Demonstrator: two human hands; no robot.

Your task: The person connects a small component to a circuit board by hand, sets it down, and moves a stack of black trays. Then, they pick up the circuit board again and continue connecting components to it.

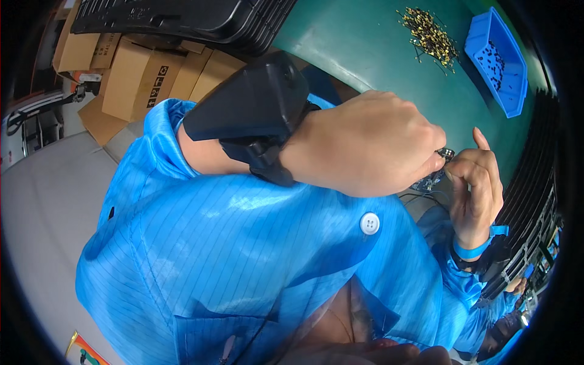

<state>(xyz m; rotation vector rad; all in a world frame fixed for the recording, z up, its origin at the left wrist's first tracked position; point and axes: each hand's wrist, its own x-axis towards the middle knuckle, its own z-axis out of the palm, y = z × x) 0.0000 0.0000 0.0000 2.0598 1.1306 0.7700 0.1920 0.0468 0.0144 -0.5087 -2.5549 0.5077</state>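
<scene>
Component (447, 153), tiny, dark and roughly boxy with bright metallic spots, in the head view. Sits right between the two hands, right of the picture's middle, apparently held up in the air rather than laid on anything. Clamped at the near end by the bare left hand (371, 146), knuckles up, thumb and forefinger pinched together, other fingers folded under. Against the opposite side, the bare right hand (477, 188), thumb and forefinger drawn close, one finger raised; no telling whether also gripping or only touching.

Probably very light, stiff in the body, with fine metal spots easy to bend or scratch. Likely small and smooth enough to slip out of a loose pinch. Best taken by the solid dark sides, with fingertips only and gentle pressure, leaving the bright spots free.

Beyond the hands, a smooth green tabletop (359, 36) bearing a loose heap of tiny gold-and-black parts (429, 36) and, near it, a blue plastic bin (514, 103) with small dark pieces (496, 64) inside. On the left wrist, a bulky black plastic device (249, 97); on the right, a bright blue wristband (474, 249). At upper left, stacked black plastic trays (182, 15) and brown cardboard boxes (131, 79).
</scene>
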